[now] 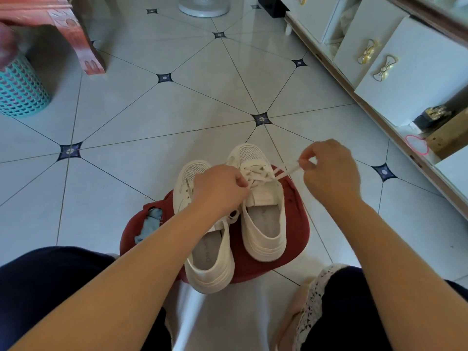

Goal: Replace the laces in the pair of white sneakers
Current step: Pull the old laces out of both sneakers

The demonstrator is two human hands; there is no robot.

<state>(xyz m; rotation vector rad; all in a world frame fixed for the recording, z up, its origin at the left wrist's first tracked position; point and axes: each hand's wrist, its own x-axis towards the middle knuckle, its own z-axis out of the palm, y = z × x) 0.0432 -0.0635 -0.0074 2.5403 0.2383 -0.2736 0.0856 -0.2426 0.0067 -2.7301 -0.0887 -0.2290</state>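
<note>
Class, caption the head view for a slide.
Lacing: left hand and right hand pinch the lace of a white sneaker on a red cushion.
</note>
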